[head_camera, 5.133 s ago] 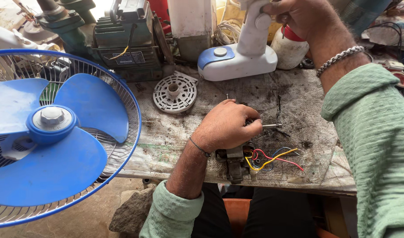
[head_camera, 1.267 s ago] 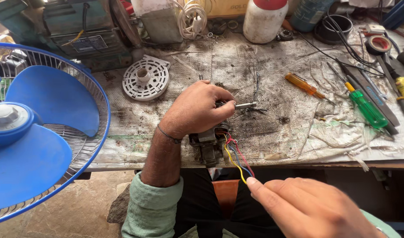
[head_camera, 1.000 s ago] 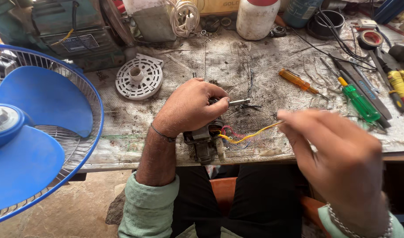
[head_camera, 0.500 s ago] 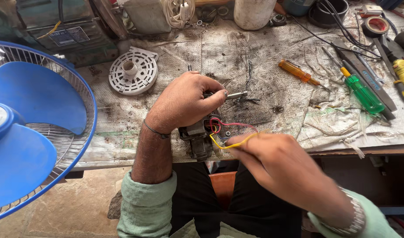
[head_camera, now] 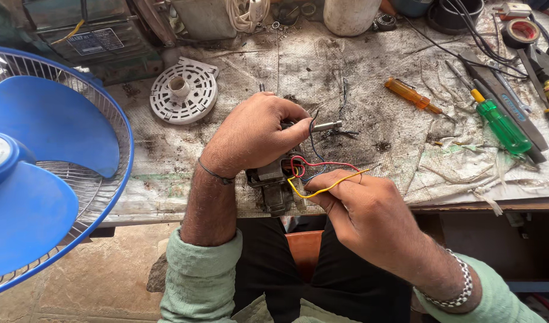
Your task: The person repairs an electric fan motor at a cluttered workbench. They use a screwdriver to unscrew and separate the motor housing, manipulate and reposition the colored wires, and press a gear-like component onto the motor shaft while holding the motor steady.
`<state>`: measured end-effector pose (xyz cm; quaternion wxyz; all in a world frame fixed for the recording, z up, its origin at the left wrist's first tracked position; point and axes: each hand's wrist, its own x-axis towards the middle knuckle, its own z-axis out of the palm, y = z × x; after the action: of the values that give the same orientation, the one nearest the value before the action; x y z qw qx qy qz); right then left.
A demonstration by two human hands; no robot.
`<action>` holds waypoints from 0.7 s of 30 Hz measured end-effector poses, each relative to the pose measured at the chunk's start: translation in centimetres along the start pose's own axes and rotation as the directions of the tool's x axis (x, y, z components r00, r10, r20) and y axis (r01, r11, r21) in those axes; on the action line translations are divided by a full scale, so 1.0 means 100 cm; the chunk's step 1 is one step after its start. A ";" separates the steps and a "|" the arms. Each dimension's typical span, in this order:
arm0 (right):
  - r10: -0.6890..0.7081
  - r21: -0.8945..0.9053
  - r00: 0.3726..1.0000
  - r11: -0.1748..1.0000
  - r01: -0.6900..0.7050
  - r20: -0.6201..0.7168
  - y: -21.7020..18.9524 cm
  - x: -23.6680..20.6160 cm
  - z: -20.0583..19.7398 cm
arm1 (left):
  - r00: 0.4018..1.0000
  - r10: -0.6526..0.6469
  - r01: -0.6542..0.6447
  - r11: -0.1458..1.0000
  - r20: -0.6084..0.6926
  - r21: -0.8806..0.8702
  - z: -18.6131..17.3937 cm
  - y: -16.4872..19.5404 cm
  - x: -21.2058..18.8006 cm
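Hands meet over a small fan motor (head_camera: 273, 182) at the near edge of the workbench (head_camera: 370, 54). My left hand (head_camera: 253, 134) curls down over the top of the motor, fingers closed around it, so I see little of the casing beyond a dark block below the knuckles and a metal shaft (head_camera: 326, 125) poking out to the right. My right hand (head_camera: 370, 212) sits just beside it, thumb and forefinger pinched on a yellow wire (head_camera: 322, 190); red and blue wires loop between the hands, and where they join the motor is hidden under my fingers. A round white grille cover (head_camera: 184, 91) lies well apart to the left, and a blue fan (head_camera: 41, 161) is cut off by the left edge. To the right lie an orange screwdriver (head_camera: 409, 94) and a green screwdriver (head_camera: 500, 125), while further tools at the corner run out of view.
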<state>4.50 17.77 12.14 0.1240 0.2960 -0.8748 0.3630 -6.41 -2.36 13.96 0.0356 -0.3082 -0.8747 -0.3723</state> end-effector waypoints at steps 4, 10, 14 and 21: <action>-0.013 -0.025 0.999 1.000 0.014 0.043 0.003 0.003 -0.009 | 1.000 0.017 -0.017 1.000 -0.009 0.001 0.000 -0.001 0.000; 0.023 0.021 0.994 0.999 -0.025 0.102 0.011 0.007 -0.006 | 1.000 0.021 -0.021 1.000 -0.012 -0.019 0.001 -0.003 0.000; 0.001 0.056 0.996 0.998 -0.006 0.092 0.015 0.007 -0.004 | 1.000 0.015 -0.015 1.000 0.001 -0.023 0.001 -0.003 0.001; -0.053 -0.006 0.997 0.999 0.054 0.063 0.013 0.007 0.000 | 1.000 0.004 -0.004 0.999 -0.005 -0.038 0.000 -0.002 0.000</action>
<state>3.17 18.21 11.70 0.1073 0.3301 -0.8714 0.3466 -6.48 -2.46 13.82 0.0329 -0.3098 -0.8668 -0.3894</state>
